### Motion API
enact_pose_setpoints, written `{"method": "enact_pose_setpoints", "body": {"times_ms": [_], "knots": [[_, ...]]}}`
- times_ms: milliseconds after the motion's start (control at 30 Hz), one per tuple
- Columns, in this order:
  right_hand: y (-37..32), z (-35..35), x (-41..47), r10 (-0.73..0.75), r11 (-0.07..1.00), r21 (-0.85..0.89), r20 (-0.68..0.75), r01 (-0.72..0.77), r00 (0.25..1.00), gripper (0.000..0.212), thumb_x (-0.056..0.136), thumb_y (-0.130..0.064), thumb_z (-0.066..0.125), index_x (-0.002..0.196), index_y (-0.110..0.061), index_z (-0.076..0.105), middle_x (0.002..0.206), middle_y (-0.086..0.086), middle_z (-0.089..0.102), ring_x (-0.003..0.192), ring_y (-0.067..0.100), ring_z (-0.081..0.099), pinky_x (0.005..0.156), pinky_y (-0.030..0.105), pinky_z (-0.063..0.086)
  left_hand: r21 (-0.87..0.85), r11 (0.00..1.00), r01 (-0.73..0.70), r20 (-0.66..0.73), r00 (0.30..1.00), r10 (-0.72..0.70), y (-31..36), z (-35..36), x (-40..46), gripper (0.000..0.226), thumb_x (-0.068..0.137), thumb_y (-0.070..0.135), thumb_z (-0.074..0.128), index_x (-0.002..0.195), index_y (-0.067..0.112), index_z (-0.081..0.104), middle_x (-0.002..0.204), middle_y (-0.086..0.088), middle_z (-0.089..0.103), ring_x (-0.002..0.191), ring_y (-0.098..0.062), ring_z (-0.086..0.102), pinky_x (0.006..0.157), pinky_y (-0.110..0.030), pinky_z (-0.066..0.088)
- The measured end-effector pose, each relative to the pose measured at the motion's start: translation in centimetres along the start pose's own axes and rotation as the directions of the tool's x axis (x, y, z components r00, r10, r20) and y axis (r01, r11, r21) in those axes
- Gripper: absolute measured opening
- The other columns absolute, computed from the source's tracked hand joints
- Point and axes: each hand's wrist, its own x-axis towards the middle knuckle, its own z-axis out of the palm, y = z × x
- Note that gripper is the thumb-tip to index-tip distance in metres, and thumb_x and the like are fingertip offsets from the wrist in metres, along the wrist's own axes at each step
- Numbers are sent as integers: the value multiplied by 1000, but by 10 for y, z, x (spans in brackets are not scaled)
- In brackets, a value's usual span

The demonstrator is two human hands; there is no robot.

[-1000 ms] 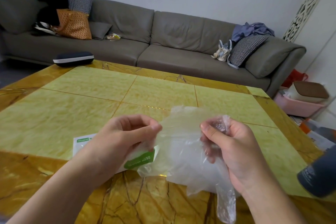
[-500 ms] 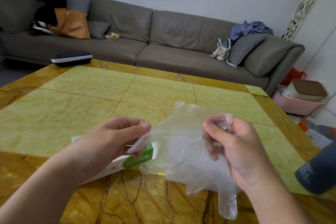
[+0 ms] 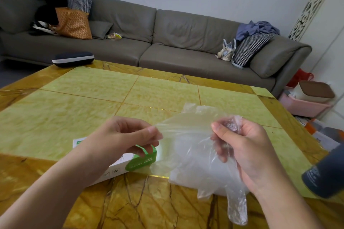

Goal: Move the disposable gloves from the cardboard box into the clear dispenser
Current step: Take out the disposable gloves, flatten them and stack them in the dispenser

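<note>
A bunch of thin clear disposable gloves (image 3: 188, 147) is stretched between my two hands above the yellow marble table (image 3: 111, 96). My left hand (image 3: 122, 135) pinches the left edge of the plastic between thumb and forefinger. My right hand (image 3: 242, 147) grips the bunched right end, and one glove finger dangles below it. The white and green cardboard glove box (image 3: 137, 161) lies flat on the table under my left hand, mostly hidden by my forearm. I see no clear dispenser in view.
A dark grey cylindrical object (image 3: 323, 173) stands at the right edge, close to my right forearm. A dark case (image 3: 72, 58) lies at the table's far left corner. Behind the table runs a grey sofa (image 3: 167, 42); a pink basket (image 3: 305, 104) sits on the floor at right.
My left hand has drawn the gloves' edge a little left and up, spreading the plastic wider. More of the box's green end shows beneath it. My right hand keeps its grip.
</note>
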Motion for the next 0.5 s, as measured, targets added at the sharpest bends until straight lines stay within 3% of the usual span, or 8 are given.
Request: {"method": "enact_pose_setpoints", "body": {"times_ms": [200,300,400,500], "knots": [[2,0,0,-1,1000,1,0,1,1000,12,95,1,68,85,-6,70,74,19,70,51,29,55,43,31,40,-274,961,-48,-181,984,-3,-5,4,5,38,82,34,84,82,-1,68,85,-14,70,88,-26,71,84,-38,60],[-5,-5,-2,27,999,-20,119,-25,993,5,95,-2,70,96,1,67,83,22,74,59,34,63,45,34,45,-391,918,-67,-187,982,-8,-5,12,5,36,90,24,77,88,-10,67,85,-19,70,85,-29,71,82,-34,64],[-17,-21,1,152,987,-99,356,-125,922,37,86,-24,75,110,5,69,97,28,76,76,42,72,57,36,52,-248,968,-36,-130,992,3,0,20,2,23,86,21,72,88,-2,73,80,-22,70,74,-31,68,75,-33,64],[-22,-34,3,217,970,-196,440,-143,871,36,86,-25,84,108,2,76,98,28,77,84,43,76,65,37,56,-45,999,-19,-114,993,14,12,28,1,19,83,24,76,83,5,77,72,-19,69,62,-27,64,65,-27,60]]}}
